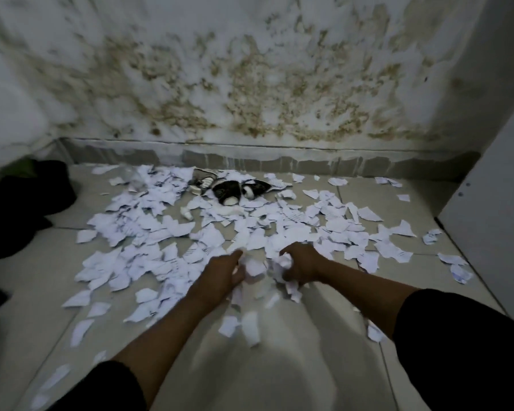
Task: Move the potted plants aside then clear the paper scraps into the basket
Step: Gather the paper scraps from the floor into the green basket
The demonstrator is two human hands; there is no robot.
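Paper scraps (166, 226) are littering the tiled floor (324, 366) from the stained wall (250, 69) back to the person's arms. They are likely weightless, limp and prone to slipping, so bunching handfuls should suit best. The left hand (223, 269) and right hand (301, 264), close together, are each clutching crumpled scraps amid the pile.

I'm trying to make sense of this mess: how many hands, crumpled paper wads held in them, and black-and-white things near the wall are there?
Hands: 2 (left hand, right hand)
Paper wads gripped, one per hand: 2
Black-and-white things: 2
Loose scraps on the floor: too many to count
Total: 6 counted
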